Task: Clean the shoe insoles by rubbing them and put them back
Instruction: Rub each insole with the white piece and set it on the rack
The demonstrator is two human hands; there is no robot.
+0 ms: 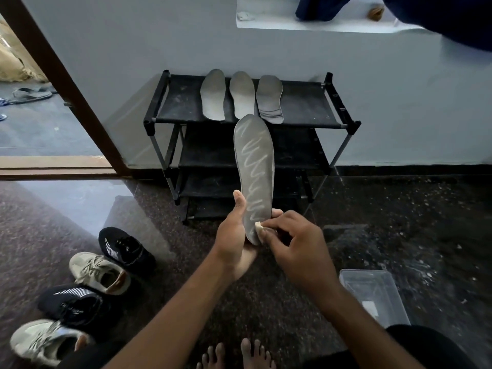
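My left hand (pixel 234 235) grips the heel end of a grey insole (pixel 254 166), which stands upright in front of me with a white zigzag mark running down its face. My right hand (pixel 290 235) pinches a small pale lump (pixel 258 227) and presses it against the insole near the heel. Three more grey insoles (pixel 241 95) lie side by side on the top shelf of a black shoe rack (pixel 300 105) behind it. Two black sneakers (pixel 125 249) and two beige sneakers (pixel 98 271) sit on the floor at the left.
A clear plastic box (pixel 375 294) lies on the dark speckled floor at the right. The rack stands against a pale wall; a doorway with a brown frame (pixel 66 83) opens at the left. My bare feet (pixel 234 355) show at the bottom edge.
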